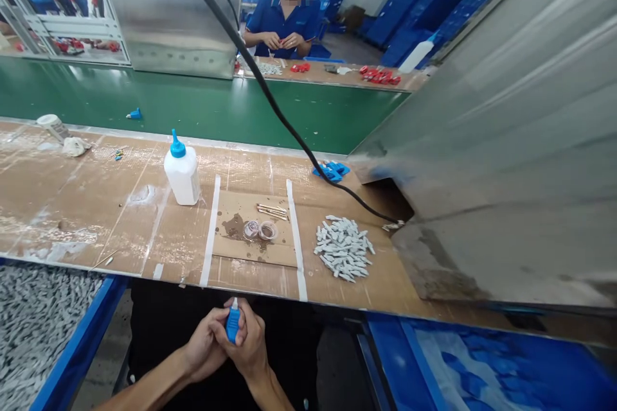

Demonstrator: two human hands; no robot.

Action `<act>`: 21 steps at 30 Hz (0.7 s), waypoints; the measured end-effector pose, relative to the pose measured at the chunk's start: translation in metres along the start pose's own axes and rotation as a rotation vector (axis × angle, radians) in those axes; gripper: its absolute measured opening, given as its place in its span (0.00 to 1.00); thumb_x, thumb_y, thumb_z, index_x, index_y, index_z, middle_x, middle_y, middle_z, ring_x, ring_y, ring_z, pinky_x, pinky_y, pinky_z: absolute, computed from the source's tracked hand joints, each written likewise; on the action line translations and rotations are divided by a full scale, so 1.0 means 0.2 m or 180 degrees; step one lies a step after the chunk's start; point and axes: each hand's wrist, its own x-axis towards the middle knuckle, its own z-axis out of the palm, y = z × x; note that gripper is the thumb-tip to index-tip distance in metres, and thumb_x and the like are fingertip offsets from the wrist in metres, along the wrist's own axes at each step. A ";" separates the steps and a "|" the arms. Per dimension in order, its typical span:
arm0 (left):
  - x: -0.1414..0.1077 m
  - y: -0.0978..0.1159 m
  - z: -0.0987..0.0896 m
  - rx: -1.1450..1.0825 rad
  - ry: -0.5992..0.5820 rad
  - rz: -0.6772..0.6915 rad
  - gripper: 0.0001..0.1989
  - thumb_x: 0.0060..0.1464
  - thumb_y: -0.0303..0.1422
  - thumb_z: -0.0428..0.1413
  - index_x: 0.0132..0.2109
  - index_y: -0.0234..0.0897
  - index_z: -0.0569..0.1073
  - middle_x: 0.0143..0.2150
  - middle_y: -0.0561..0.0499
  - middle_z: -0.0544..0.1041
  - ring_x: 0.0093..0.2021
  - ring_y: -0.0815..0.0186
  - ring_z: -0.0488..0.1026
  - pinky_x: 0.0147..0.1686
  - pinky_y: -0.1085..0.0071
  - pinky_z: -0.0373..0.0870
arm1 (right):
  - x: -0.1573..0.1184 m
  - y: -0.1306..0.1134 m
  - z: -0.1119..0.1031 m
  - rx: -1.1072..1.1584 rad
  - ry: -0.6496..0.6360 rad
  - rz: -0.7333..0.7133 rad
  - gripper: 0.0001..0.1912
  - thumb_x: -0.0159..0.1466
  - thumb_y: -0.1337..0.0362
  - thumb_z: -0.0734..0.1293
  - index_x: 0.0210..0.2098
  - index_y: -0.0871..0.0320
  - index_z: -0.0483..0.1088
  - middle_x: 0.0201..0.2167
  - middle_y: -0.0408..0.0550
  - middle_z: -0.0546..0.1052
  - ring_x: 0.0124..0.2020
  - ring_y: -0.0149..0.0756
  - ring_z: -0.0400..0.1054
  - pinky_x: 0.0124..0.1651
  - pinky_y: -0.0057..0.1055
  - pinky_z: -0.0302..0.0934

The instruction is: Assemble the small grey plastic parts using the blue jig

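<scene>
Tightly, a small blue plastic piece (232, 324) with a white tip is gripped between the left hand (205, 343) and right hand (248, 340), pressed together just below the edge of a cardboard-topped workbench (96, 205); a heap of grey pieces (343, 248) and a blue-capped squeeze bottle (182, 170) are set beyond.

My fingers wrap the little blue bottle (232, 324), so only its white tip and a strip of its side show between my left hand (205, 345) and right hand (247, 341). The grey pile of parts (33, 334) at lower left is cut off by the picture's edge, as is the blue bin (482, 359) at lower right. The coloured bits (118, 155) on the bench (72, 205) are too small to make out, and so is whatever the person (284, 22) across from me holds. The dark gap (388, 196) under the steel hood (496, 115) shows nothing I can make out.
</scene>
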 end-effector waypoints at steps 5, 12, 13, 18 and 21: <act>-0.12 0.11 0.08 0.1517 -0.0346 0.0183 0.15 0.66 0.41 0.53 0.42 0.34 0.77 0.35 0.47 0.73 0.38 0.61 0.69 0.44 0.67 0.65 | -0.09 -0.10 -0.12 0.0370 -0.0070 -0.0387 0.39 0.59 0.37 0.71 0.59 0.56 0.67 0.48 0.56 0.78 0.47 0.47 0.77 0.51 0.39 0.74; -0.12 0.35 0.24 0.4657 -0.0680 0.1198 0.14 0.66 0.30 0.54 0.56 0.38 0.75 0.48 0.41 0.74 0.48 0.56 0.71 0.51 0.65 0.68 | -0.01 -0.20 -0.33 0.0154 0.0369 -0.0723 0.15 0.69 0.58 0.68 0.55 0.49 0.73 0.53 0.52 0.75 0.53 0.45 0.74 0.54 0.42 0.72; -0.11 0.36 0.26 0.4801 -0.0690 0.1267 0.14 0.66 0.30 0.54 0.56 0.37 0.75 0.48 0.40 0.74 0.48 0.56 0.71 0.51 0.66 0.68 | 0.01 -0.20 -0.35 0.0103 0.0431 -0.0800 0.15 0.68 0.61 0.69 0.54 0.48 0.74 0.51 0.51 0.76 0.51 0.44 0.74 0.53 0.41 0.73; -0.07 0.38 0.31 0.4996 -0.0714 0.1415 0.14 0.67 0.31 0.51 0.54 0.32 0.76 0.47 0.39 0.75 0.47 0.56 0.73 0.50 0.67 0.70 | 0.06 -0.21 -0.37 0.0133 0.0612 -0.0951 0.17 0.64 0.62 0.74 0.52 0.50 0.74 0.46 0.51 0.78 0.47 0.42 0.76 0.48 0.37 0.75; -0.06 0.38 0.31 0.4939 -0.0740 0.1482 0.14 0.68 0.32 0.51 0.54 0.34 0.76 0.47 0.39 0.76 0.47 0.57 0.74 0.50 0.68 0.70 | 0.06 -0.21 -0.37 0.0062 0.0666 -0.0980 0.13 0.65 0.62 0.73 0.49 0.49 0.77 0.45 0.50 0.79 0.44 0.40 0.77 0.47 0.34 0.75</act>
